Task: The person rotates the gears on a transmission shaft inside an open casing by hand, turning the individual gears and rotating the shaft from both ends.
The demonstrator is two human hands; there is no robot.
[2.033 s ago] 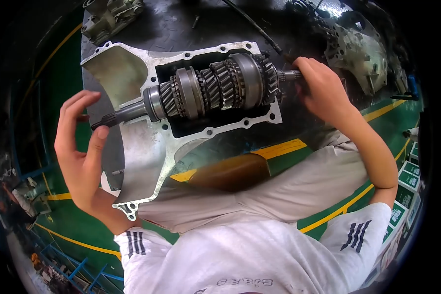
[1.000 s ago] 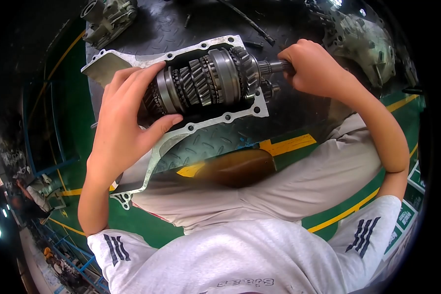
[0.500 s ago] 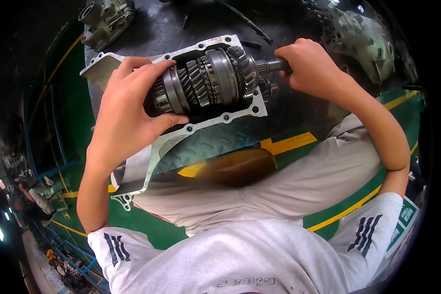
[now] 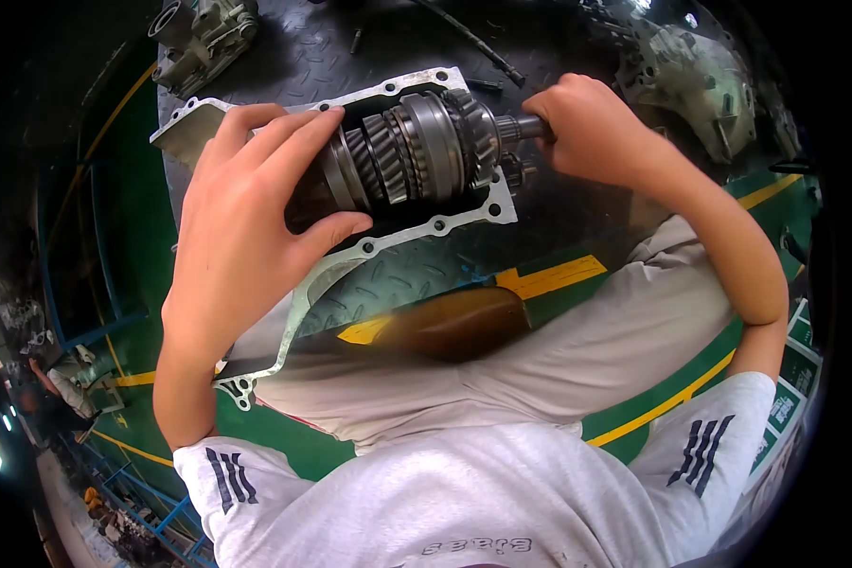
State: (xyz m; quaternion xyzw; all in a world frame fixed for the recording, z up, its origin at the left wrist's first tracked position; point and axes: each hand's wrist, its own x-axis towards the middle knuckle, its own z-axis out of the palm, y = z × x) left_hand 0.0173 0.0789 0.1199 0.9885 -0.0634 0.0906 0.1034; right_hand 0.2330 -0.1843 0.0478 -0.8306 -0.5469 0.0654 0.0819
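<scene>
A gear shaft [image 4: 433, 144] stacked with toothed gears and smooth rings lies in an open metal gearbox housing [image 4: 402, 235]. My left hand [image 4: 246, 204] curves over its left end, thumb on the near side and fingers on the far side. Palm and fingers hide that end of the stack. My right hand [image 4: 592, 128] is closed round the thin splined end, which sticks out past the housing's right edge. Below this end, a second, smaller splined shaft end [image 4: 519, 171] shows.
The housing rests on a dark tread-plate bench [image 4: 577, 218]. Another metal casting [image 4: 204, 43] stands at the back left, and a large casing [image 4: 696, 90] at the back right. A long thin rod [image 4: 469, 43] lies behind the housing. My knees are under the near edge.
My left hand has slid slightly and covers more of the shaft's left end. My right hand has shifted a little left, still closed on the splined end.
</scene>
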